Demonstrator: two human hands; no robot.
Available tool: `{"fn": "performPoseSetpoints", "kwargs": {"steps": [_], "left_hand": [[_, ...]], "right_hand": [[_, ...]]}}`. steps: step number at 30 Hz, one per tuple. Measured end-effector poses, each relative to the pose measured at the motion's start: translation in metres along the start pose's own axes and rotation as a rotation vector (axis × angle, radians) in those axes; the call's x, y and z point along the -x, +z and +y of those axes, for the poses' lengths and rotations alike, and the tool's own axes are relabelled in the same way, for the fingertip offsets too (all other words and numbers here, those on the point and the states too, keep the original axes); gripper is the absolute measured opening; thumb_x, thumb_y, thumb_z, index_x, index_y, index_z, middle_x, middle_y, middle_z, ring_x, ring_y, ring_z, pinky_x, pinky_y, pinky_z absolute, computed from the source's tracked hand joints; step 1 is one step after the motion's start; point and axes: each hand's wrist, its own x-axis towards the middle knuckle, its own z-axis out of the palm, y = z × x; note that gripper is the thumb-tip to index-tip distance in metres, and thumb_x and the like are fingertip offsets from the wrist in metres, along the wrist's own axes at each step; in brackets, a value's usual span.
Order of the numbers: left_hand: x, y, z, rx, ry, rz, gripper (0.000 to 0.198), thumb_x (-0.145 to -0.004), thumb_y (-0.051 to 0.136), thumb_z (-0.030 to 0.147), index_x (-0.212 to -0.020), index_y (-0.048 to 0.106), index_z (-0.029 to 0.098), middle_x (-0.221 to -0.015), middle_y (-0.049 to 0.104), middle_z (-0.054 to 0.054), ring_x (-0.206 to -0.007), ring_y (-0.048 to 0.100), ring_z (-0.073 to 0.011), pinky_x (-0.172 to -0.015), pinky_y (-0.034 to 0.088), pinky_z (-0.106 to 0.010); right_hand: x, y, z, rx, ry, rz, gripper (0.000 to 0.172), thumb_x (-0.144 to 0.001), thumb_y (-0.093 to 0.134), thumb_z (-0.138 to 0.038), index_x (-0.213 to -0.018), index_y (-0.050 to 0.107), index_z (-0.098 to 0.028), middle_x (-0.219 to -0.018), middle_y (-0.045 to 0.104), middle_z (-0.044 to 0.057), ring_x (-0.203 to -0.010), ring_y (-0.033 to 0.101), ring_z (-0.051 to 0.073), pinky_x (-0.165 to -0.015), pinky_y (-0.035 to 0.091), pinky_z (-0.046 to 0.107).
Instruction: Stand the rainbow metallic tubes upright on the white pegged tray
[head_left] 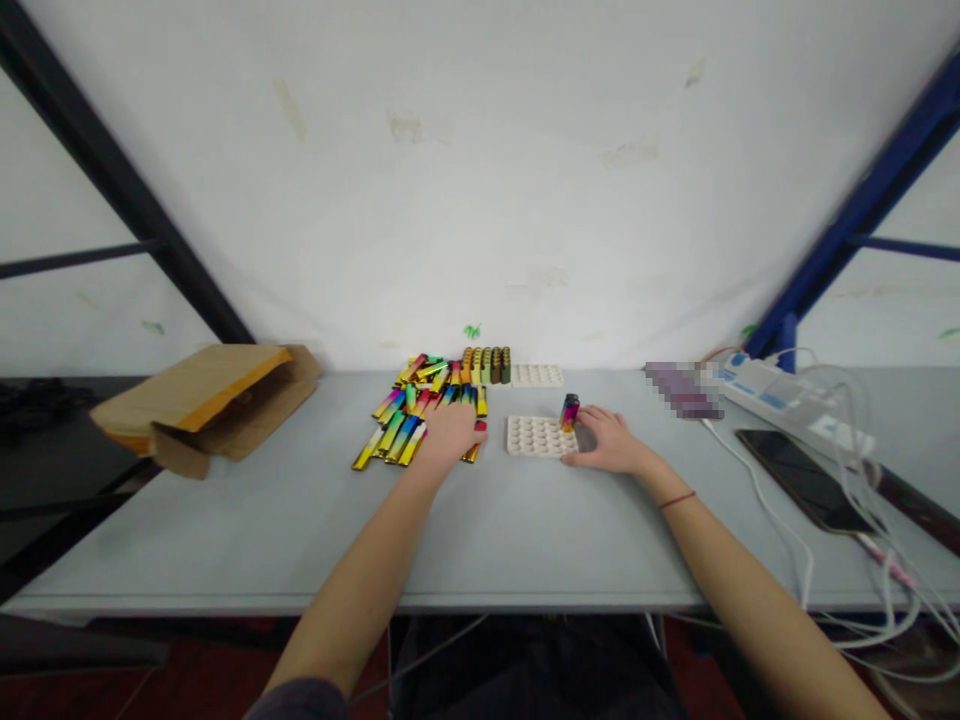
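My left hand point(452, 432) is closed over the near right side of a pile of shiny rainbow-coloured lighters point(392, 437). Its fingertips point down and are mostly hidden; a red end shows beside them, and I cannot make out what they pinch. At the right end of a white tray with round holes point(536, 437), my right hand point(609, 440) grips with the thumb at the near corner and the fingers at the far side. One purple-and-orange lighter point(570, 412) with a black top stands upright in that tray, right by those fingers.
Behind, a second white tray point(538, 375) has upright lighters point(486, 365) filling its left part. An opened cardboard box point(217, 400) lies at left. To the right are a blurred-out purple phone-like item point(682, 388), a power strip point(795, 405), a black phone point(806, 480) and white cables point(772, 525).
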Motion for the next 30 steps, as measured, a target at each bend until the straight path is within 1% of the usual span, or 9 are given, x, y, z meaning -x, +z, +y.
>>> {"fn": "performPoseSetpoints", "kwargs": {"steps": [3, 6, 8, 11, 15, 19, 22, 25, 30], "left_hand": [[0.002, 0.002, 0.003, 0.027, 0.012, -0.031, 0.028, -0.084, 0.064, 0.040, -0.095, 0.071, 0.015, -0.110, 0.073, -0.020, -0.108, 0.067, -0.0352, -0.088, 0.049, -0.042], [-0.001, 0.006, 0.005, 0.133, 0.046, 0.040, 0.018, -0.086, 0.060, 0.034, -0.088, 0.066, 0.017, -0.103, 0.074, -0.018, -0.104, 0.069, -0.0339, -0.085, 0.049, -0.038], [-0.005, 0.011, 0.008, 0.317, 0.064, 0.164, 0.015, -0.089, 0.057, 0.032, -0.089, 0.061, 0.018, -0.093, 0.073, -0.015, -0.098, 0.070, -0.0309, -0.082, 0.049, -0.036], [-0.012, 0.021, 0.018, 0.796, 0.139, 0.284, 0.011, -0.091, 0.053, 0.032, -0.094, 0.051, 0.021, -0.080, 0.068, -0.005, -0.084, 0.071, -0.0233, -0.075, 0.050, -0.031], [-0.021, 0.037, 0.037, 1.445, 0.167, 0.120, 0.003, -0.089, 0.043, 0.025, -0.088, 0.041, 0.023, -0.069, 0.055, 0.006, -0.055, 0.064, -0.0123, -0.059, 0.048, -0.024], [-0.027, 0.046, 0.045, 1.747, 0.155, 0.061, 0.004, -0.086, 0.041, 0.025, -0.082, 0.041, 0.023, -0.056, 0.046, 0.009, -0.041, 0.045, -0.0084, -0.047, 0.039, -0.020], [-0.029, 0.047, 0.045, 1.883, 0.148, -0.038, 0.023, -0.089, 0.039, 0.039, -0.076, 0.046, 0.021, -0.050, 0.038, 0.009, -0.038, 0.035, -0.0083, -0.043, 0.034, -0.020], [-0.028, 0.048, 0.047, 1.920, 0.126, -0.064, 0.046, -0.091, 0.032, 0.056, -0.064, 0.044, 0.021, -0.047, 0.039, 0.005, -0.040, 0.039, -0.0093, -0.044, 0.036, -0.022], [-0.023, 0.050, 0.050, 1.958, 0.019, -0.068, 0.056, -0.089, 0.029, 0.066, -0.055, 0.039, 0.022, -0.041, 0.030, 0.006, -0.035, 0.026, -0.0075, -0.038, 0.023, -0.021]], "right_hand": [[0.000, 0.000, 0.001, -0.008, -0.007, -0.001, 0.071, -0.072, 0.073, -0.062, -0.128, 0.059, -0.020, -0.140, 0.055, 0.018, -0.129, 0.050, 0.039, -0.106, 0.034, 0.058], [0.000, -0.002, 0.003, -0.021, -0.025, 0.003, 0.070, -0.072, 0.073, -0.061, -0.127, 0.060, -0.020, -0.138, 0.057, 0.018, -0.128, 0.051, 0.038, -0.106, 0.036, 0.056], [0.000, -0.003, 0.007, -0.027, -0.036, 0.006, 0.067, -0.073, 0.073, -0.060, -0.125, 0.061, -0.019, -0.135, 0.059, 0.017, -0.127, 0.052, 0.038, -0.105, 0.038, 0.055], [-0.001, -0.005, 0.014, -0.038, -0.044, 0.019, 0.065, -0.072, 0.074, -0.057, -0.123, 0.062, -0.018, -0.131, 0.063, 0.017, -0.122, 0.056, 0.038, -0.103, 0.041, 0.052], [-0.002, -0.008, 0.024, -0.063, -0.057, 0.021, 0.066, -0.071, 0.074, -0.057, -0.122, 0.063, -0.016, -0.125, 0.066, 0.016, -0.115, 0.060, 0.036, -0.099, 0.045, 0.047], [-0.002, -0.011, 0.030, -0.063, -0.073, -0.005, 0.065, -0.073, 0.073, -0.058, -0.120, 0.064, -0.015, -0.121, 0.068, 0.016, -0.111, 0.062, 0.034, -0.098, 0.046, 0.044], [-0.001, -0.012, 0.032, -0.060, -0.051, 0.004, 0.064, -0.072, 0.073, -0.058, -0.119, 0.064, -0.015, -0.120, 0.068, 0.016, -0.111, 0.062, 0.035, -0.097, 0.047, 0.045], [0.000, -0.011, 0.033, -0.061, -0.034, 0.015, 0.062, -0.072, 0.072, -0.056, -0.116, 0.064, -0.015, -0.119, 0.068, 0.015, -0.110, 0.062, 0.035, -0.096, 0.047, 0.046], [0.000, -0.007, 0.032, -0.049, -0.027, 0.040, 0.059, -0.072, 0.072, -0.057, -0.115, 0.064, -0.017, -0.121, 0.068, 0.015, -0.109, 0.062, 0.035, -0.095, 0.047, 0.046]]}}
